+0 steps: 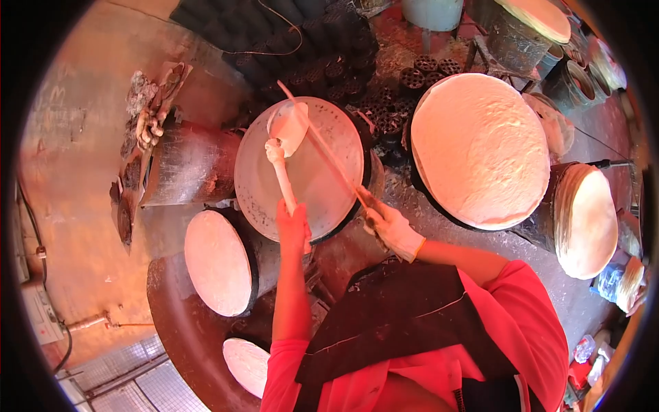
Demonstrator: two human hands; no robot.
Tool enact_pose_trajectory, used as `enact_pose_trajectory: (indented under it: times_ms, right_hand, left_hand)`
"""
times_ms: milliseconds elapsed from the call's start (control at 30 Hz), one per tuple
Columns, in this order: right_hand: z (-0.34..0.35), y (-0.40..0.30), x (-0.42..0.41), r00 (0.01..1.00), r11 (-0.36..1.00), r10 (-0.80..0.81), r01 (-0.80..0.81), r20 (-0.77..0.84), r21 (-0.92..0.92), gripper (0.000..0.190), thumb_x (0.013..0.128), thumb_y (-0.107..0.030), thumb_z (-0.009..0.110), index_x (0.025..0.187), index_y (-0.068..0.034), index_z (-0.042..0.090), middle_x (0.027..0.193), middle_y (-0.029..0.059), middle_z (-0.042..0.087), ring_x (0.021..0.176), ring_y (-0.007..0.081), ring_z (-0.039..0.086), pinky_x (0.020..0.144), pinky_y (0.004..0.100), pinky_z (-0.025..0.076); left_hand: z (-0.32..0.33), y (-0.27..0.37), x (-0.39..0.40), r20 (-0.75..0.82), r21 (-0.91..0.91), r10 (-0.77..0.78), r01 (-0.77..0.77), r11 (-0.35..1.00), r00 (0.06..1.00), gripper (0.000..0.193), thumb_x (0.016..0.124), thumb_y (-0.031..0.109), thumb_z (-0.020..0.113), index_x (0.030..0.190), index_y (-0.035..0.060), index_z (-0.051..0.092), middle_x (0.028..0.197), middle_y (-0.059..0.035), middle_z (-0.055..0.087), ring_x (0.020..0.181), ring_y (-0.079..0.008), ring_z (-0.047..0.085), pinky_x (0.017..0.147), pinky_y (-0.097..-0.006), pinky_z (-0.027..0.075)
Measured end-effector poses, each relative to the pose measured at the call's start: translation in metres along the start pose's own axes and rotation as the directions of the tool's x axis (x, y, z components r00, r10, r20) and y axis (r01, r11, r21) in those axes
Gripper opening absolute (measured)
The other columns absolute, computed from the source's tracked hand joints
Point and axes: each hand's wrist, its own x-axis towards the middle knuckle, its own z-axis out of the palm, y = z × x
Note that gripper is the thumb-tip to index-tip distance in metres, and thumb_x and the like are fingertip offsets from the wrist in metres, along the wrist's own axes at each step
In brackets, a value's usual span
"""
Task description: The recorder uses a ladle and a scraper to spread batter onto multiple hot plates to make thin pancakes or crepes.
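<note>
In front of me is a round pale griddle (329,206) with dark specks near its rim. My left hand (292,219) grips the handle of a ladle-like tool (283,183). Its pale, batter-coated head (296,129) hangs over the far half of the griddle; whether it touches the surface I cannot tell. My right hand (395,229) wears a white glove with brown stains. Held in it is a long thin stick (329,154), which slants across the griddle and passes its far rim. To the right, a wide sheet of pale dough (481,152) covers another round griddle.
Honeycomb coal briquettes (412,77) stand beyond the griddles. At the right rises a stack of thin round flatbreads (587,221). Two more pale rounds (219,262) lie at lower left. A metal drum (193,165) stands by the left wall, soiled gloves (149,126) near it.
</note>
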Motion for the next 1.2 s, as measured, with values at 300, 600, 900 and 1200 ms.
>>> enact_pose_trajectory:
  times_ms: [300, 600, 900, 1200]
  right_hand:
    - [0.0, 0.007, 0.02, 0.997, 0.971, 0.07, -0.07, -0.01, -0.229, 0.044, 0.094, -0.022, 0.044, 0.138, -0.025, 0.039, 0.082, -0.0014, 0.054, 0.069, 0.0065, 0.047, 0.063, 0.0211, 0.042]
    - [0.058, -0.012, 0.066, 0.993, 0.973, 0.1, -0.11, -0.06, -0.202, 0.049, 0.093, -0.032, 0.043, 0.14, -0.029, 0.033, 0.064, -0.0011, 0.045, 0.047, 0.0092, 0.044, 0.039, 0.0243, 0.039]
    - [0.111, -0.011, 0.066, 0.982, 0.938, 0.154, -0.179, -0.106, -0.297, 0.048, 0.092, -0.035, 0.046, 0.139, -0.031, 0.035, 0.071, 0.0035, 0.055, 0.054, 0.0126, 0.051, 0.047, 0.027, 0.045]
    - [0.103, 0.0, 0.057, 0.967, 0.82, 0.07, -0.196, -0.245, -0.537, 0.049, 0.092, -0.039, 0.043, 0.139, -0.035, 0.032, 0.08, 0.0122, 0.062, 0.059, 0.0194, 0.057, 0.058, 0.0318, 0.048]
  left_hand:
    - [-0.036, 0.001, -0.011, -0.141, 0.022, 0.162, -0.16, 0.987, 0.977, 0.02, 0.089, 0.009, 0.05, 0.106, 0.0019, 0.043, 0.057, -0.0032, 0.043, 0.034, -0.0095, 0.038, 0.031, -0.0243, 0.031]
    - [-0.065, 0.03, -0.03, 0.113, -0.602, 0.06, 0.02, 0.798, 0.992, 0.008, 0.095, 0.016, 0.043, 0.102, 0.0114, 0.042, 0.054, 0.0021, 0.031, 0.032, -0.0061, 0.025, 0.027, -0.0211, 0.023]
    - [-0.102, -0.016, 0.004, 0.475, -0.731, -0.083, 0.445, 0.517, 0.876, 0.008, 0.098, 0.022, 0.041, 0.1, 0.0172, 0.048, 0.052, 0.0065, 0.029, 0.031, -0.0037, 0.023, 0.026, -0.0197, 0.02]
    - [-0.114, -0.027, 0.031, 0.541, -0.684, -0.082, 0.494, 0.537, 0.837, 0.007, 0.097, 0.024, 0.043, 0.099, 0.0206, 0.048, 0.052, 0.0073, 0.029, 0.031, -0.0033, 0.023, 0.027, -0.0198, 0.02]
